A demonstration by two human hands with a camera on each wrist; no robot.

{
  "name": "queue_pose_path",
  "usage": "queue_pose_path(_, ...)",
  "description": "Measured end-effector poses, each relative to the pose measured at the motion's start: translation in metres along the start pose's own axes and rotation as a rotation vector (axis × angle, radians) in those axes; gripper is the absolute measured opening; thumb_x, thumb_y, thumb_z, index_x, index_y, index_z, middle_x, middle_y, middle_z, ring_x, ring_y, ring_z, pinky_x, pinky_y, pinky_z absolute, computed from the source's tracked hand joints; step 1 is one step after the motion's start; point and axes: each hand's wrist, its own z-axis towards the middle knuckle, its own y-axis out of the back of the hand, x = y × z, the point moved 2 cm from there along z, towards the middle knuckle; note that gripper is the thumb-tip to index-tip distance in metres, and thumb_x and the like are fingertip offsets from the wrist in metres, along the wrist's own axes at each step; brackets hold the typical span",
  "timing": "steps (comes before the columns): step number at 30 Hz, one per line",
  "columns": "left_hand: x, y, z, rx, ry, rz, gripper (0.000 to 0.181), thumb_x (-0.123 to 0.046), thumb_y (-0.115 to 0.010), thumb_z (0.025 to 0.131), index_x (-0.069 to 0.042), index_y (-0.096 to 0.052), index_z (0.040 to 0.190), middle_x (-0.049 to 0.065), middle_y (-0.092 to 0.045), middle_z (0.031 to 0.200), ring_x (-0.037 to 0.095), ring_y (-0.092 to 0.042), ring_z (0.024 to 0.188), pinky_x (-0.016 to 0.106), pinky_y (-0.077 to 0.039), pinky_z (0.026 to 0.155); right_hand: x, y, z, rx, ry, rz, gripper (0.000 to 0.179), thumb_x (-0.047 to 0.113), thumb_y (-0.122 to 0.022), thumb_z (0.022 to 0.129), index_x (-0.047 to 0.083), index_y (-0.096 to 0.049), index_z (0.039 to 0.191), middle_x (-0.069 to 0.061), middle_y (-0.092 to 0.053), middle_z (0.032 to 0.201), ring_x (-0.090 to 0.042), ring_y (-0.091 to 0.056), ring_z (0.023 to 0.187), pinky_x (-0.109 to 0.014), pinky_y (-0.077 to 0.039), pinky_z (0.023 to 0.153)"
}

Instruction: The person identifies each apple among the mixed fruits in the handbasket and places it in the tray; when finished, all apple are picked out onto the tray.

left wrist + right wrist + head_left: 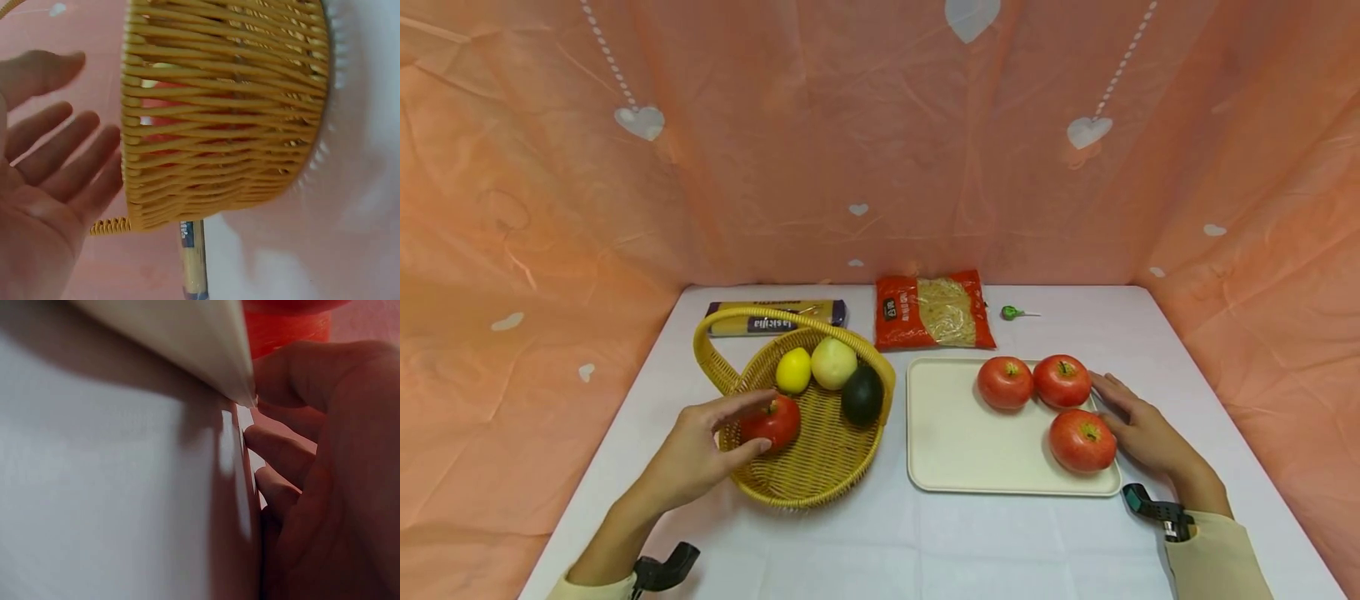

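My left hand (694,450) hovers at the left rim of the yellow wicker basket (805,492), fingers apart and holding nothing. Under its thumb and fingers, inside the basket, lies a red apple (784,423); the left wrist view shows its red through the weave (225,156). At the right edge of the cream tray (970,450) rests my right hand (1146,429), its fingers loosely bent beside the rim. Close by on the tray sit three red apples, at the front (1082,442), back right (1062,382) and back left (1004,383).
The basket also holds a yellow lemon (793,371), a pale round fruit (833,363) and a dark green avocado (862,396); its handle (760,312) arches over the left. Behind lie a spaghetti pack (730,325), a red noodle bag (898,325) and a green lollipop (1011,312).
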Motion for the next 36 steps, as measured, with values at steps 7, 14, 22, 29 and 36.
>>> queue_pose_path(7, 0.003, -0.005, 0.004, 0.040, -0.036, 0.220, 0.066, 0.005, -0.089, 0.085, 0.001, -0.066, 0.146, 0.026, -0.066, 0.149, 0.050, -0.062, 0.139, 0.065, -0.055, 0.109, 0.000, -0.001, -0.001, -0.003, 0.007, -0.003, 0.070, 0.017, -0.062, 0.110, 0.015, -0.033, 0.173, -0.032, -0.023, 0.177, -0.059, -0.007, 0.165, -0.090, -0.013, 0.119)
queue_pose_path(14, 0.005, -0.011, 0.008, 0.075, 0.022, 0.326, 0.066, 0.000, -0.089, 0.087, 0.004, -0.063, 0.148, 0.030, -0.063, 0.150, 0.053, -0.060, 0.139, 0.070, -0.052, 0.111, -0.001, -0.002, -0.001, -0.010, 0.021, -0.009, 0.069, 0.017, -0.062, 0.109, 0.014, -0.034, 0.173, -0.033, -0.025, 0.176, -0.060, -0.009, 0.164, -0.090, -0.013, 0.119)
queue_pose_path(22, 0.001, -0.022, 0.017, 0.125, 0.037, 0.356, 0.066, -0.010, -0.092, 0.087, 0.001, -0.064, 0.146, 0.025, -0.063, 0.148, 0.048, -0.064, 0.133, 0.067, -0.056, 0.108, -0.001, -0.001, -0.001, -0.013, 0.021, -0.008, 0.068, 0.018, -0.062, 0.110, 0.012, -0.034, 0.172, -0.034, -0.024, 0.176, -0.060, -0.008, 0.164, -0.090, -0.013, 0.119)
queue_pose_path(29, 0.001, -0.030, 0.020, 0.139, 0.051, 0.288, 0.065, -0.014, -0.093, 0.089, -0.002, -0.065, 0.147, 0.019, -0.060, 0.150, 0.042, -0.064, 0.131, 0.064, -0.058, 0.107, -0.001, -0.001, -0.001, -0.019, 0.022, -0.011, 0.068, 0.018, -0.063, 0.109, 0.012, -0.037, 0.171, -0.034, -0.025, 0.176, -0.060, -0.009, 0.164, -0.089, -0.013, 0.120)
queue_pose_path(36, 0.003, -0.033, 0.024, 0.170, 0.099, 0.304, 0.070, -0.022, -0.092, 0.090, -0.001, -0.062, 0.150, 0.025, -0.062, 0.153, 0.046, -0.062, 0.137, 0.066, -0.056, 0.109, 0.003, 0.000, -0.001, -0.014, 0.023, -0.011, 0.069, 0.018, -0.064, 0.108, 0.011, -0.037, 0.171, -0.034, -0.024, 0.176, -0.061, -0.009, 0.164, -0.090, -0.013, 0.118)
